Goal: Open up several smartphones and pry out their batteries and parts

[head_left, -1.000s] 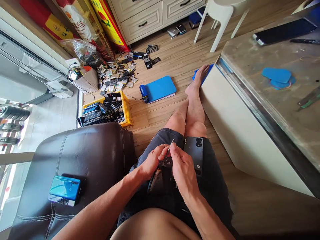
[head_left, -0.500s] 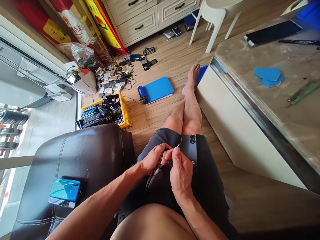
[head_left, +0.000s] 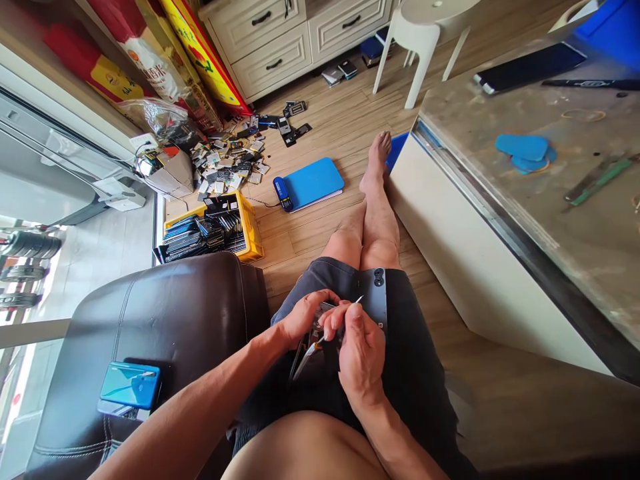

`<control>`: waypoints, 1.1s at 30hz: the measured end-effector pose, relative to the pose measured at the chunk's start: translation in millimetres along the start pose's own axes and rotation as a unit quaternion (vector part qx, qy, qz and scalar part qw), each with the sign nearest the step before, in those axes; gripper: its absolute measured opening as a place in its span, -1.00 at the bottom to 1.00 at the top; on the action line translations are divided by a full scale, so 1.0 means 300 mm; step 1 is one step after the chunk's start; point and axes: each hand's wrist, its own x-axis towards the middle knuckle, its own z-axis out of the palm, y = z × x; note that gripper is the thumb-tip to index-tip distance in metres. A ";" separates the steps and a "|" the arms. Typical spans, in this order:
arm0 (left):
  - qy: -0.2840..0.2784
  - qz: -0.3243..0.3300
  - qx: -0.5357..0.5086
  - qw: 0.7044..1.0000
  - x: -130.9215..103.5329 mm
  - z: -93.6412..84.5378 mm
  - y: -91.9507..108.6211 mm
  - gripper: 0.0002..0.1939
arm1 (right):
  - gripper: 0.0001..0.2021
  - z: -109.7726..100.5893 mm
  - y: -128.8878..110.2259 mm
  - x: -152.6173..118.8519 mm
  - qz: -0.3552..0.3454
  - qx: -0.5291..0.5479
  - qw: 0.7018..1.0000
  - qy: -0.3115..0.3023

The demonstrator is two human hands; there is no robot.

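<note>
Above my lap, my left hand (head_left: 306, 320) is closed around the edge of an opened phone (head_left: 316, 337), which is partly hidden by fingers. My right hand (head_left: 361, 347) is closed on a thin tool (head_left: 360, 299), whose light tip sticks up past the thumb; its fingers reach over the opened phone. A narrow piece with a yellow-orange spot (head_left: 311, 349) slants down below the hands. On my right thigh lies a grey phone back cover (head_left: 379, 297) with two round camera rings at its top, just beyond my right hand.
Blue phones (head_left: 131, 385) lie on the brown leather seat (head_left: 185, 313) at left. A yellow crate (head_left: 252, 230) of phones, a blue pad (head_left: 316, 183) and a pile of parts (head_left: 230, 160) are on the floor. The table (head_left: 525, 193) at right holds tweezers and blue pieces.
The view has shifted slightly. The slanting piece and part of the opened phone show more clearly below my fingers. Both hands keep nearly the same pose.
</note>
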 end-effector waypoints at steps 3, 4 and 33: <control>-0.001 -0.014 -0.010 1.000 0.004 -0.008 -0.002 -0.64 | -0.45 0.003 -0.007 -0.007 -0.020 -0.008 1.000 -0.004; 0.001 -0.017 -0.014 1.000 0.006 -0.010 -0.003 -0.64 | -0.46 0.003 -0.014 -0.012 -0.027 -0.016 1.000 -0.003; -0.053 0.077 -0.029 0.995 -0.108 0.006 -0.014 -0.86 | -0.75 -0.189 -0.264 0.043 -0.051 -0.214 0.949 -0.224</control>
